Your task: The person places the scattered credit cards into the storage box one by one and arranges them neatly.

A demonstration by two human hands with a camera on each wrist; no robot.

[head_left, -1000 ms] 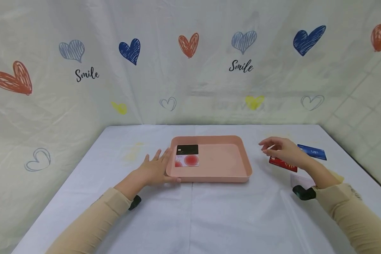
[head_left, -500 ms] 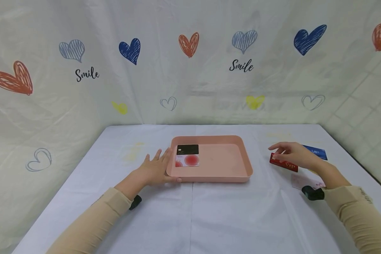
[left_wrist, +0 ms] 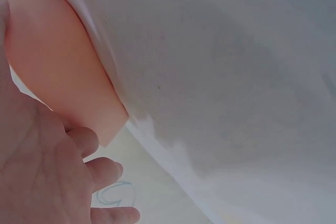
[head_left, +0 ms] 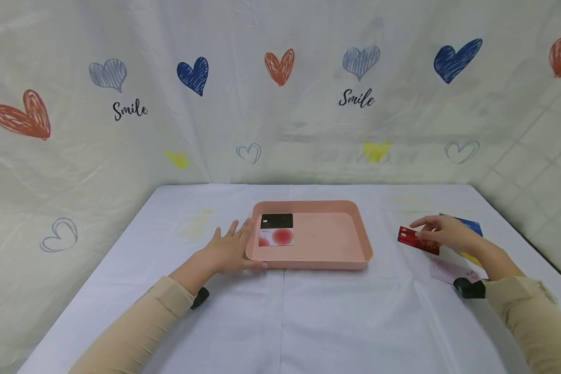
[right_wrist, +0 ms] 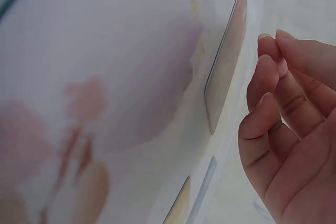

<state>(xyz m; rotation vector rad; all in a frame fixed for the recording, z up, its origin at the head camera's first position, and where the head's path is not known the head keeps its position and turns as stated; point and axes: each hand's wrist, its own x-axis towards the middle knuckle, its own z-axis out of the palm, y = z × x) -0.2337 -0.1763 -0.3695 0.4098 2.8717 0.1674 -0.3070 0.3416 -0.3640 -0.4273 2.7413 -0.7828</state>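
Note:
My left hand [head_left: 229,249] rests against the left end of a pink tray [head_left: 362,234], fingers spread and thumb along its front edge. In the left wrist view, the hand's palm [left_wrist: 37,150] lies beside the tray's wall [left_wrist: 68,61]. Inside the tray, at its left, lie a black VIP card [head_left: 277,221] and a white card with red circles [head_left: 276,238]. My right hand [head_left: 449,232] is over a red VIP card [head_left: 406,236] on the cloth. In the right wrist view its loosely curled fingers [right_wrist: 262,80] appear apart from a card [right_wrist: 228,61] standing edge-on to the camera.
Under and behind the right hand are a blue card [head_left: 473,227], a partly hidden yellow card [head_left: 472,261] and a pale card with pink flowers [head_left: 451,270]. A white cloth [head_left: 327,317] covers the table. A curtain with printed hearts [head_left: 280,119] stands behind it.
My right hand has shifted right and lower, from beyond the red card's left end to over the card. The left hand and the tray have not moved.

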